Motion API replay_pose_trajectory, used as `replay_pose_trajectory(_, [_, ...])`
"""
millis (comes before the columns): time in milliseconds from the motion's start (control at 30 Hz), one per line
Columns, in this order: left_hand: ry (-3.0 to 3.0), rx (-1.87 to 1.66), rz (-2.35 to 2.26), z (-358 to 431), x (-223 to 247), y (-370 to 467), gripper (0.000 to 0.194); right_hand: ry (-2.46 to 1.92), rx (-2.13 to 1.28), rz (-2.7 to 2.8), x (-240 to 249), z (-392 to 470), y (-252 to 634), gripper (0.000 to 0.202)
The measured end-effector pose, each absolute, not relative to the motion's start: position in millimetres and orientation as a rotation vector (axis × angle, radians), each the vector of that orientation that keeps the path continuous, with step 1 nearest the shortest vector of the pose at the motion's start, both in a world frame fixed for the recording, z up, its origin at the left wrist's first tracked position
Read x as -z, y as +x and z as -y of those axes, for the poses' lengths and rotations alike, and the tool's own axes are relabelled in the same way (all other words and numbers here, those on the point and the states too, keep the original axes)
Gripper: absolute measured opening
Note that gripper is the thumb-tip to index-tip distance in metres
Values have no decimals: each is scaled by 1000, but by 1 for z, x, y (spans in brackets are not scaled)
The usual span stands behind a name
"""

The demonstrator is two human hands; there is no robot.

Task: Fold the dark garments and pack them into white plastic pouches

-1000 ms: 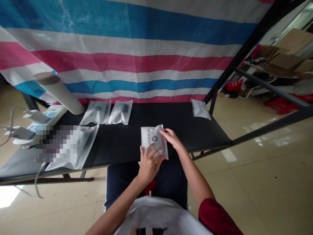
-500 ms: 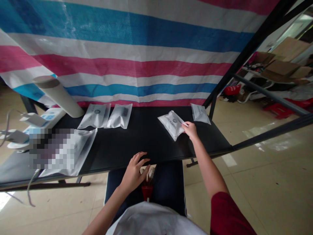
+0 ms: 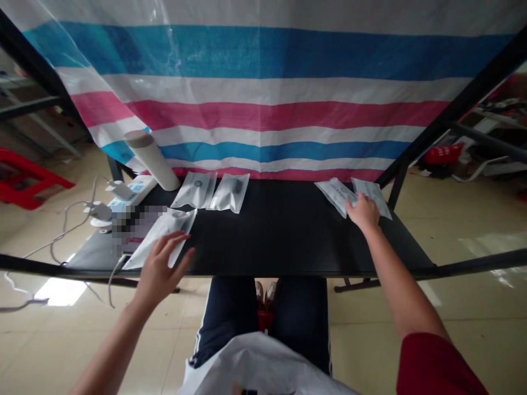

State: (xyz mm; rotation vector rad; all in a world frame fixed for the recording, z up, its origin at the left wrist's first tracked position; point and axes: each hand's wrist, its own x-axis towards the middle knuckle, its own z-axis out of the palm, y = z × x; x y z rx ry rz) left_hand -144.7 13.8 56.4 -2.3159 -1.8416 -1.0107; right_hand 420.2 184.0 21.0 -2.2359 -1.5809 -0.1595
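My right grip (image 3: 363,212) touching a lettered pouch (image 3: 336,195), clamping I cannot tell, left grip (image 3: 186,247) spread apart, larger pouch (image 3: 158,233) beside it.

Dim, soft light fills the scene; glare patches shine on the tiled floor (image 3: 358,351), faint highlights on the striped tarp (image 3: 263,115). Edges bow with wide-angle distortion, and a pixelated block hides detail at left.

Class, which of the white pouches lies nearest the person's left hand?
The front-left pouch, which the left hand overlaps in view; the back-left pair and the far-right pair lie farther off.
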Motion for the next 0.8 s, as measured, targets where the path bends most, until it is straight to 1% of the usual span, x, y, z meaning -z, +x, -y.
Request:
replay_pose_trajectory(100, [-2054,913,2013,-37,-56,-180,42,-1984,301,1772,11,-164,399,52])
replay_pose_trajectory(167, [-1931,830,2129,-51,-46,-200,49,-1861,325,1802,31,-152,385,50])
replay_pose_trajectory(267, [-1996,693,2193,-64,-25,-217,54,-1770,309,1782,51,-137,365,50])
replay_pose_trajectory(367, [-2152,581,2136,-66,-6,-208,52,-1724,301,1726,53,-128,345,50])
replay_pose_trajectory(467, [-2175,528,2064,-57,-1,-170,51,-1675,268,1649,44,-123,323,47])
replay_pose_trajectory(567, [-2271,452,2012,-40,-8,-109,53,-1565,138,1651,36,-115,292,41])
replay_pose_trajectory(633, [-2371,454,1940,-28,-13,-65,54,-1480,-32,1664,34,-108,268,36])
replay_pose_trajectory(733, [-2529,494,1829,-15,-19,-8,56,-1447,-401,1636,35,-101,236,33])
replay_pose_trajectory(800, [-2568,509,1812,-12,-23,17,52,-1478,-600,1584,35,-100,221,34])
